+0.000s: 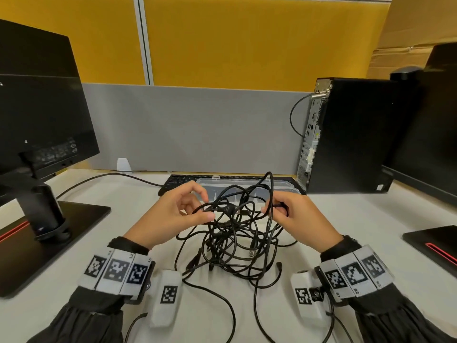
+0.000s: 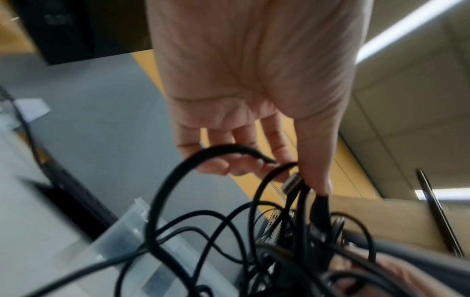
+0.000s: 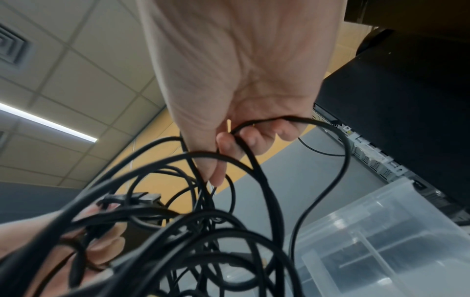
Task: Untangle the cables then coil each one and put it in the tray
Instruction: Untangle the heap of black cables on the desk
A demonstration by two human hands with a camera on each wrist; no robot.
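A tangle of black cables [image 1: 232, 233] hangs between both hands above the white desk, its lower loops and plugs trailing on the surface. My left hand [image 1: 183, 211] pinches a cable strand at the tangle's left side; in the left wrist view the thumb and fingers [image 2: 315, 176] close on a plug end. My right hand [image 1: 286, 214] grips a cable loop at the right side; its curled fingers [image 3: 249, 138] hold the strand. A clear plastic tray [image 1: 284, 186] sits just behind the tangle, also in the right wrist view as the tray [image 3: 381, 241].
A black keyboard [image 1: 178, 181] lies behind the tray. A monitor on its stand [image 1: 44, 134] is at the left, a black computer tower [image 1: 346, 134] at the right, another monitor base [image 1: 435, 243] at the far right. A grey partition [image 1: 193, 127] backs the desk.
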